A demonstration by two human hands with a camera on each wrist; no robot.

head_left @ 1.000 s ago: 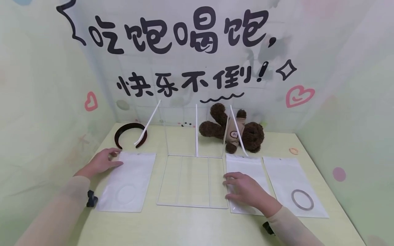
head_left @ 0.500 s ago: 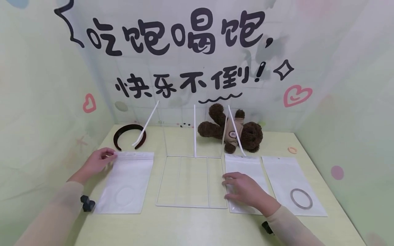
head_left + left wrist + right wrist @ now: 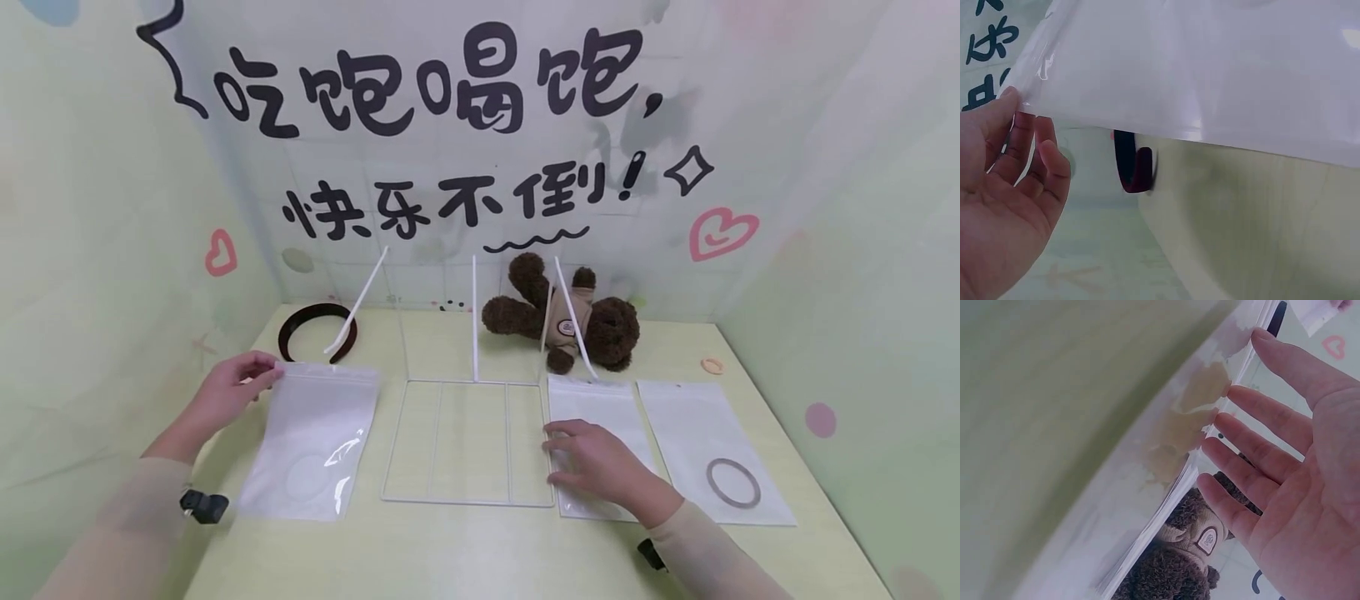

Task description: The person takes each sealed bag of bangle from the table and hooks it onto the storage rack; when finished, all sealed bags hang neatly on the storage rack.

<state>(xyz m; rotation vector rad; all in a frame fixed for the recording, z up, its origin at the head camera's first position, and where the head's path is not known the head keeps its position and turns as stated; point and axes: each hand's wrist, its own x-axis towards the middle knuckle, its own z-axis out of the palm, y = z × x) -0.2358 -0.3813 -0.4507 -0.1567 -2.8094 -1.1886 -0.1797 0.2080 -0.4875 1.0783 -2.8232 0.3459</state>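
My left hand [image 3: 230,392] pinches the upper left corner of a white plastic zip bag [image 3: 318,442] at the table's left side. In the left wrist view that corner sits between thumb and fingers, and the bag [image 3: 1166,69] is lifted above the table there. A faint ring shape shows low on the bag. My right hand [image 3: 603,467] lies over a second white zip bag [image 3: 600,408], its fingertips at the right edge of a white wire rack [image 3: 472,502]. In the right wrist view the fingers of the right hand [image 3: 1285,450] are nearly straight and grip nothing.
A third zip bag [image 3: 697,442] with a grey ring shape lies at the right. White bars [image 3: 475,317] of the rack rise behind its base. Farther back are a dark headband [image 3: 300,315], a brown plush bear [image 3: 615,333] and a small orange ring [image 3: 712,366].
My left hand has taken the bag's upper left corner and raised it slightly; the bag now bends and shows glare. The right hand has stayed in place.
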